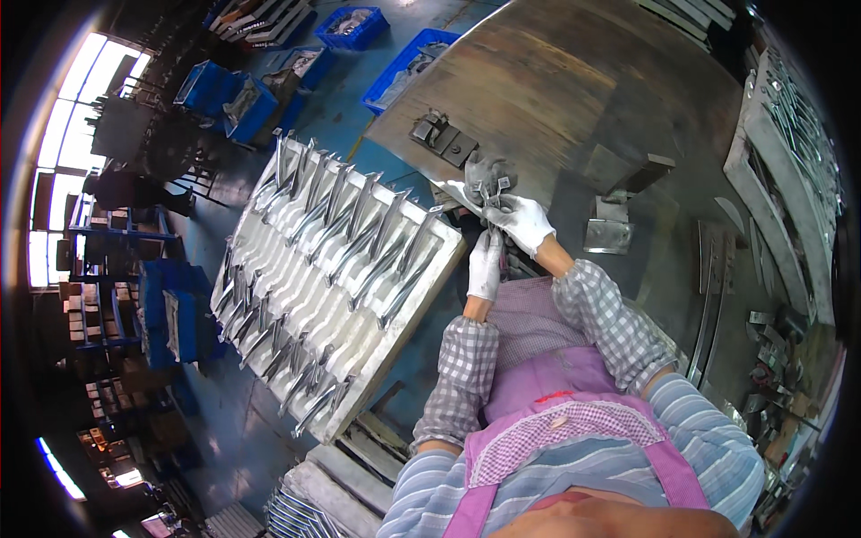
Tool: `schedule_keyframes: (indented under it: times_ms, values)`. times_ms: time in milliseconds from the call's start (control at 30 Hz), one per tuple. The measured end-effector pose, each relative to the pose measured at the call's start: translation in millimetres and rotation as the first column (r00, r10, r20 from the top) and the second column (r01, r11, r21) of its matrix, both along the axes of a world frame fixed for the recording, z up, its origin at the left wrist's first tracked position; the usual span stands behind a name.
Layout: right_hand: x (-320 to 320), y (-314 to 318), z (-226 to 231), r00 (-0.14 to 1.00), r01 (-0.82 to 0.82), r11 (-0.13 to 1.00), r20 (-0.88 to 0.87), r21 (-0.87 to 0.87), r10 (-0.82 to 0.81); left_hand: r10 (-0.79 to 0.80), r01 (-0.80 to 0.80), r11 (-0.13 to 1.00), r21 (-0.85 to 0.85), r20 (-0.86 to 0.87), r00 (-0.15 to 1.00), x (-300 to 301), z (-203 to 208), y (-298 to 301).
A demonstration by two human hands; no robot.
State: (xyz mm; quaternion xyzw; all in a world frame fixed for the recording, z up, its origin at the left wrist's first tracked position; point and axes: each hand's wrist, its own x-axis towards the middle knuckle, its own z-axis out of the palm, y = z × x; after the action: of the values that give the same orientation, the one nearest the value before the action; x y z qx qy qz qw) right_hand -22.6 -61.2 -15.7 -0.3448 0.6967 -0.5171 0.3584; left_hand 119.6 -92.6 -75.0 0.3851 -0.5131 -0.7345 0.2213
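At the near left edge of the worktable (574, 99), both my white-gloved hands are close together. My right hand (525, 221) is closed round a small shiny metal part (491, 192), whose ends stick out beyond the fingers. Just below it, my left hand (485, 264) points upward with its fingers together, near the same part; what its fingertips grip is hidden. A crumpled grey cloth (491, 169) lies on the table behind the part. Left of my hands, a white moulded tray (305, 278) bears rows of slender, bent metal parts (381, 229).
A dark metal block fixture (444, 139) sits beyond the cloth. An angled metal stand (612, 224) is to the right. Further right stands another white tray (776, 211) with metal parts. Blue bins (408, 72) stand on the floor beyond the table's left edge.
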Motion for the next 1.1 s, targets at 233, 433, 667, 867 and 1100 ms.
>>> schedule_keyframes:
  times_ms: [233,433,667,867,1100]
  values:
    - [7,-4,-2,0.999,-0.004,0.999,-0.054,0.045,0.006,0.028,-0.032,0.999,-0.043,-0.083,0.996,4,-16,-5]
    - [9,-2,-11,0.999,0.014,0.997,-0.034,0.071,-0.011,-0.006,0.017,0.991,0.134,-0.082,0.997,8,23,4]
    - [6,25,25,0.997,0.051,0.999,-0.055,0.010,-0.050,0.229,-0.236,0.966,-0.105,-0.074,0.970,-12,44,20]
    - [-16,97,34,0.495,-0.238,0.971,-0.864,-0.040,0.085,-0.110,0.129,0.974,-0.186,0.110,0.988,-8,87,32]
    - [-60,177,39,0.715,0.056,0.954,-0.655,-0.295,-0.245,-0.435,0.441,0.887,0.140,-0.071,0.898,-7,66,87]
